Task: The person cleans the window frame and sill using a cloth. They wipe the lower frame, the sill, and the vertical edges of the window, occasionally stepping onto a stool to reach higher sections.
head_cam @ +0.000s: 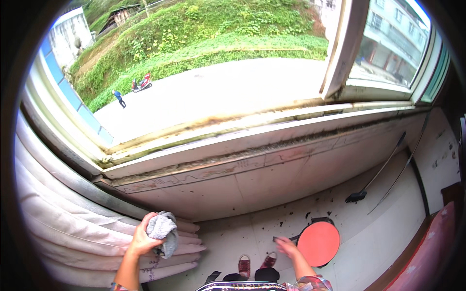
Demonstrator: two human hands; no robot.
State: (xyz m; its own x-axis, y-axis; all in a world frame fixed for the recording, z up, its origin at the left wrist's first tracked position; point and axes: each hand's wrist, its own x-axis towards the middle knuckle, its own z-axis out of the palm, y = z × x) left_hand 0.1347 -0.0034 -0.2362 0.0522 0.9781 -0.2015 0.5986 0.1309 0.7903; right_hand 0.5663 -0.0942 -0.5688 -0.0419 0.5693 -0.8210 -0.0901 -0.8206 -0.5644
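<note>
A crumpled grey cloth (162, 232) is gripped in my left hand (143, 236), in front of the pale pink curtain (83, 232). My right hand (287, 247) is over the floor beside a round stool with a red-orange seat (318, 243); it is slightly blurred, and I see nothing held in it. Before me, above a tiled wall (225, 192), runs a dirty window sill (255, 145) with grimy tracks. The window's left part stands open to the outside, and a framed glass pane (391, 47) is at the right.
A broom (356, 196) and a thin pole (397, 174) lean at the right. Dark debris (282, 222) lies scattered on the floor. A pink cloth-covered piece of furniture (426, 251) is at the lower right. Outside are a person (118, 97) and a red scooter (142, 83).
</note>
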